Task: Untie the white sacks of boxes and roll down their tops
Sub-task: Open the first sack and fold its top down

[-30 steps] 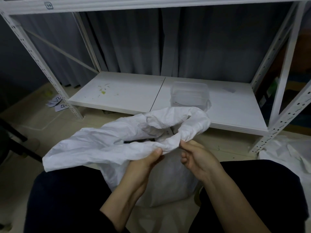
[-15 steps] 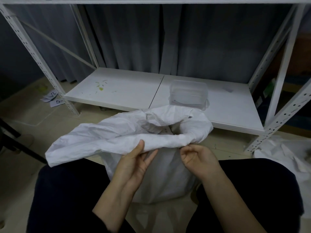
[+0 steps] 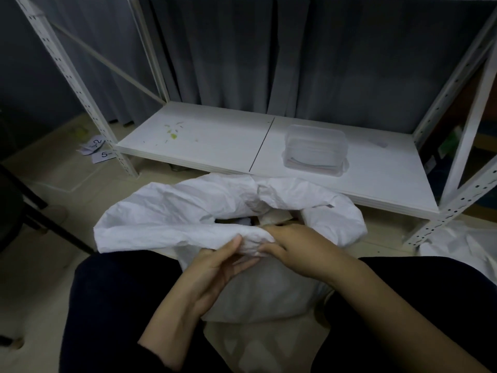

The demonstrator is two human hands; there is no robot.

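Beyond the fingers, the white metal shelving rack (image 3: 349,168) fills the background, with a clear plastic lidded container (image 3: 315,149) sitting on its low shelf, well apart from the hands. Off past the right wrist, a second white sack (image 3: 462,251) slumps by the rack's foot; whether it is tied, I can't tell. Far to the left of the fingers, numbered paper slips (image 3: 97,149) lie on the floor.

Now to the action: the white sack (image 3: 188,219) stands on the floor between the knees, mouth open, with cardboard boxes (image 3: 274,218) just peeking out right behind the fingertips. Its top is partly rolled into a fat cuff, bulging to the left of the hands.

Right hand (image 3: 301,249) is curled over the near rim, fingers pinching the fold. Left hand (image 3: 215,265) comes up from below, thumb pressing the cuff, fingers fairly straight beneath the fabric, more supporting than clamping.

Looks like the rolling step, mid-way. To do it well, I'd say: keep both hands on the same fold, turn the rim outward and down evenly, then work round the mouth bit by bit so that loose left bulge gets tucked in and the cuff sits level.
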